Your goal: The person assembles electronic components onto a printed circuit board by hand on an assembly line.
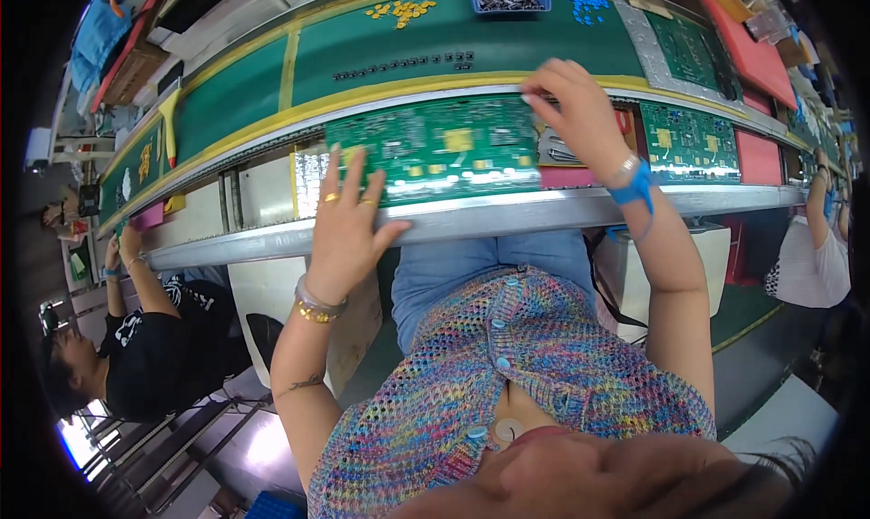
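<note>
A large green circuit board (426,161) with small parts and yellow patches lies across the rails in front of me. My left hand (349,215) rests on its left end, fingers spread, two gold-coloured rings showing. At the board's far right corner, my right hand (580,106) has its fingers curled and thumb and fingertips close together; whatever they pinch is too small to name. Beyond the rail, small black components (403,66) stand in rows on the green surface (313,43).
A blue bin (509,9) holds metal-looking parts, between yellow discs (401,11) and blue pieces (580,2). Another circuit board (689,143) sits on the rails at right. A metal rail (462,220) runs along my side. Co-workers sit left (172,347) and right (811,256).
</note>
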Demonstrator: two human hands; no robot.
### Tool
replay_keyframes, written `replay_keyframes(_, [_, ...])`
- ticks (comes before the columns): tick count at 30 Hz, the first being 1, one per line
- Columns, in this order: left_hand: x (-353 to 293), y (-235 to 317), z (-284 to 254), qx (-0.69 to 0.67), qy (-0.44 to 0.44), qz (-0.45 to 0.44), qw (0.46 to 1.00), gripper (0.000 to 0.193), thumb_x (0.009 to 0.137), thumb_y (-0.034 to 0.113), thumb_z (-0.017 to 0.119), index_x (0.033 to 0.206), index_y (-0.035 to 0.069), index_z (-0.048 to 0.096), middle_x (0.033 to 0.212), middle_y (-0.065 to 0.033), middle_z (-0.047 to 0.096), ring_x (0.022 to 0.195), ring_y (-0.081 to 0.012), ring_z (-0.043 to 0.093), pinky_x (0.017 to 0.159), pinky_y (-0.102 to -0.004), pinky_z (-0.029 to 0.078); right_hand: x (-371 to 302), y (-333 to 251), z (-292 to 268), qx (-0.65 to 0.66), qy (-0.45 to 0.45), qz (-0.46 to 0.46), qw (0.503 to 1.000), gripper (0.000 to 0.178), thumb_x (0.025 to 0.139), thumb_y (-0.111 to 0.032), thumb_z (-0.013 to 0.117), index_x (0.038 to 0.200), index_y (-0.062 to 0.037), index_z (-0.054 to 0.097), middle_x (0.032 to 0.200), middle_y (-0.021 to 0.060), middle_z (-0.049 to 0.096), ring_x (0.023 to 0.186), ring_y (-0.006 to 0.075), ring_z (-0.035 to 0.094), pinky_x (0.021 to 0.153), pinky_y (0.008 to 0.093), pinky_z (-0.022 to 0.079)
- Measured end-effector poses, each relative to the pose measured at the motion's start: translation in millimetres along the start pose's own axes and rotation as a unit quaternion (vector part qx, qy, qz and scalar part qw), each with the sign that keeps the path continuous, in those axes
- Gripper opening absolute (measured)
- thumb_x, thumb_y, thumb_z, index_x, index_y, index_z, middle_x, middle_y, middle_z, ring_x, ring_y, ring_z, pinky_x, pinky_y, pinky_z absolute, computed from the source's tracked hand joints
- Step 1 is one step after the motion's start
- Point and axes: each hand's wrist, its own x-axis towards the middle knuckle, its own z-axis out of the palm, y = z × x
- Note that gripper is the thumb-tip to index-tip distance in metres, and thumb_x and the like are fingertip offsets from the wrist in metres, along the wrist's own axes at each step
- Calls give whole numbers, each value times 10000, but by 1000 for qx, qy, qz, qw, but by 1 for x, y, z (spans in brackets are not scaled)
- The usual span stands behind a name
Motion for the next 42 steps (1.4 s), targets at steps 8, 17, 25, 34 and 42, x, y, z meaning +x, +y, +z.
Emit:
replay_keyframes(8, [126, 0, 22, -167, 134, 37, 976, 104, 723, 112, 670, 781, 35, 633, 906, -74, 552, 919, -281, 537, 783, -364, 451, 49, -3, 54, -46, 32, -54, 997, 98, 743, -125, 646, 815, -65, 617, 806, 56, 543, 801, 249, 525, 704, 355, 454])
replay_keyframes(17, [161, 13, 38, -127, 150, 32, 980, 108, 720, 84, 664, 813, 29, 651, 884, -72, 563, 793, -269, 568, 677, -366, 464, 51, -2, 59, -62, 33, -44, 997, 108, 717, -129, 668, 791, -75, 611, 794, 37, 542, 782, 236, 526, 675, 350, 466])
replay_keyframes(25, [160, 12, 42, -101, 158, 52, 981, 73, 737, 82, 646, 788, 30, 650, 860, -67, 559, 780, -262, 567, 664, -361, 465, 38, -3, 26, -21, 38, -72, 996, 100, 720, -114, 667, 775, -76, 593, 770, 34, 543, 756, 237, 522, 641, 330, 447])
replay_keyframes(34, [161, 10, 41, -95, 132, 45, 986, 108, 755, 118, 645, 825, 35, 648, 886, -58, 558, 807, -256, 570, 672, -359, 463, -22, 21, 10, -29, -12, -50, 998, 101, 707, -104, 666, 784, -86, 604, 793, 33, 542, 780, 224, 533, 655, 320, 467])
replay_keyframes(42, [162, 10, 41, -105, 132, 40, 985, 115, 762, 132, 647, 840, 47, 651, 889, -53, 564, 771, -256, 575, 657, -348, 468, -21, 27, 16, -28, -20, -50, 998, 92, 721, -131, 660, 785, -91, 607, 797, 25, 540, 780, 218, 529, 653, 314, 470])
